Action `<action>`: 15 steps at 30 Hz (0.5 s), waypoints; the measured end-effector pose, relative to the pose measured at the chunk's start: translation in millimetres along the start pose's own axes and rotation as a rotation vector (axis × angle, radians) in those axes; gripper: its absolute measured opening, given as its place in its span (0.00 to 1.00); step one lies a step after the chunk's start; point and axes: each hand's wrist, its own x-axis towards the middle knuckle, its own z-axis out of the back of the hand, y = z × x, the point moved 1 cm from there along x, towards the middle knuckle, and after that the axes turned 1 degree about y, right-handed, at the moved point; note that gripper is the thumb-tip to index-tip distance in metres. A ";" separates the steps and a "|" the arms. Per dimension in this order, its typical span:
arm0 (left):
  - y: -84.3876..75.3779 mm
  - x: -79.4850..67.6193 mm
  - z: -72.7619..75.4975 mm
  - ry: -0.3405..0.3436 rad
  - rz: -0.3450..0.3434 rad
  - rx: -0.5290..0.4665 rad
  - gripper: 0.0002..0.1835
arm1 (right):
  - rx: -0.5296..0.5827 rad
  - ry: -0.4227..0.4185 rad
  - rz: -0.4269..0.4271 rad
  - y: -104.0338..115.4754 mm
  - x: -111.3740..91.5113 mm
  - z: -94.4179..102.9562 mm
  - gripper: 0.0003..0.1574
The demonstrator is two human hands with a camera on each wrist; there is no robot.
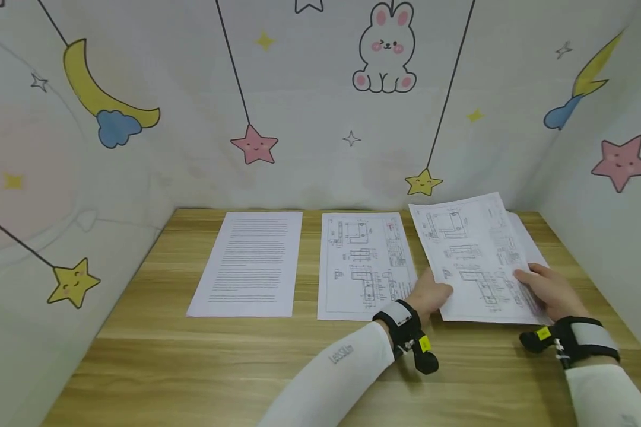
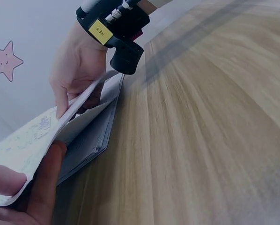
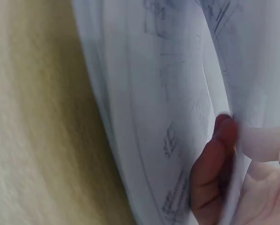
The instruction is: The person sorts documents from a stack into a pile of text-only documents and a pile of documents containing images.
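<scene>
Raised at the right of the table is a sheet with printed technical drawings [image 1: 467, 237], tilted and held by both hands. My left hand [image 1: 430, 295] pinches its lower left edge between thumb and fingers. The right hand [image 1: 554, 290] grips the right edge; in the right wrist view its thumb and fingers [image 3: 210, 173] pinch the paper from both sides. Beneath lies a stack of more sheets [image 2: 100, 136], and its right edge shows past the lifted one. From the left wrist view, a gap parts the lifted paper from the stack. Whether more than one sheet is lifted, I cannot tell.
A second drawing sheet [image 1: 360, 261] lies flat left of my left hand. Farther left is a page of printed text lines [image 1: 251, 264]. All rest on a wooden table [image 1: 192, 367], enclosed by a cartoon-printed cloth backdrop [image 1: 310, 89] at the back and sides.
</scene>
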 end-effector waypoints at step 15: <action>-22.5 -3.0 52.3 0.035 -0.086 0.110 0.26 | 0.051 0.053 0.262 49.6 -18.5 -20.1 0.57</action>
